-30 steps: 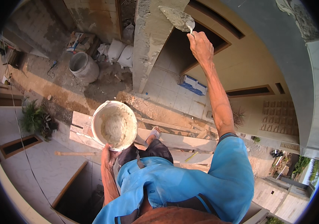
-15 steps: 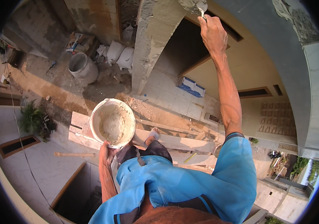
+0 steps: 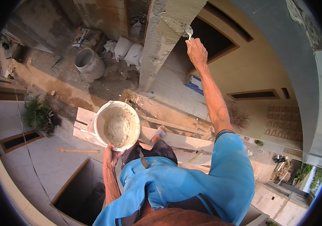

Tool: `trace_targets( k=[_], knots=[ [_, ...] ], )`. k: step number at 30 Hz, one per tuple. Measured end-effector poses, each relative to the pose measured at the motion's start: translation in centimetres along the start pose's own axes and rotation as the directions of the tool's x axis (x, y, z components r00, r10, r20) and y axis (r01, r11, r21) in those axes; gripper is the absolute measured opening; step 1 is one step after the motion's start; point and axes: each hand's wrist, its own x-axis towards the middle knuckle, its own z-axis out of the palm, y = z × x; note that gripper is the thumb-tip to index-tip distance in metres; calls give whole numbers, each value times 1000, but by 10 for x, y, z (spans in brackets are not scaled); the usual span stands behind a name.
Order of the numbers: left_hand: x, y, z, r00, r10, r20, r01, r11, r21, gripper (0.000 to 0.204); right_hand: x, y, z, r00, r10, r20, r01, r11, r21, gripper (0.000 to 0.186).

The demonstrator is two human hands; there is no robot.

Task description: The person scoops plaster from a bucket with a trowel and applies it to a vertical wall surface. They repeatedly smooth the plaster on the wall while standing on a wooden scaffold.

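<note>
My left hand (image 3: 111, 155) grips the near rim of a white bucket (image 3: 100, 130), its inside coated with pale wet mortar (image 3: 121, 126). My right hand (image 3: 197, 52) is stretched up and forward, fingers closed round the handle of a trowel (image 3: 188, 31). The trowel's blade lies against the rough grey plastered column (image 3: 157, 45), partly covered with mortar. Where the blade ends and the mortar begins is hard to make out.
I stand on wooden planks (image 3: 183, 140) raised above the ground. Below are a grey drum (image 3: 93, 67), white sacks (image 3: 123, 48), a blue box (image 3: 194, 84) and a potted plant (image 3: 35, 113). A cable (image 3: 29, 162) hangs at the left.
My right hand with the trowel has come down and to the left, onto the column's face. The bucket stays in my left hand, and the whole view has shifted slightly.
</note>
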Motion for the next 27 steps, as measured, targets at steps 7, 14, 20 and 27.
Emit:
trace_targets(
  k=[7,14,20,27],
  knots=[
    [-5,2,11,999,44,-20,-44,999,-9,41,-24,29,34,976,25,215,-12,998,-61,33],
    [6,-5,7,999,16,-30,-17,998,-55,41,51,-16,-95,969,-66,-240,79,996,43,33],
    [13,3,10,998,-50,-43,49,999,-21,41,42,-13,-46,989,-50,-139,50,999,-5,31],
    [7,2,14,994,8,-107,-7,1000,15,48,-34,9,45,953,-52,297,66,997,-38,32]
  ],
)
